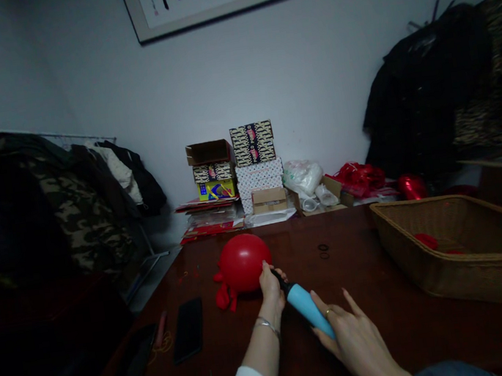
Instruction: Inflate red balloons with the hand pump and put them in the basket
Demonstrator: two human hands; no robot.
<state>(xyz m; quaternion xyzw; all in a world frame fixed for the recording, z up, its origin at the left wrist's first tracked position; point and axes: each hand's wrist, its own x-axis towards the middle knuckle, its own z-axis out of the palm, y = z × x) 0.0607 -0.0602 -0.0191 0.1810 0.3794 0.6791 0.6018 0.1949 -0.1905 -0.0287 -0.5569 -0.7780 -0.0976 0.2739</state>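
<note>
A round, inflated red balloon (pixel 245 263) sits just above the dark wooden table, right beyond my left hand (pixel 271 282). The fingers of that hand are closed where the balloon's neck meets the black nozzle of a hand pump; the neck itself is hidden. My right hand (pixel 351 332) grips the pump's light blue barrel (pixel 309 310) near its rear end, with one finger sticking out. The pump slants from the balloon down toward me. Several limp red balloons (pixel 222 295) lie at the left of the inflated one.
A wicker basket (pixel 469 264) with a few red pieces inside stands at the right. Two dark phone-like slabs (pixel 189 330) lie at the left beside rubber bands (pixel 163 342). Patterned boxes (pixel 259 177) and plastic bags (pixel 304 178) are stacked against the wall.
</note>
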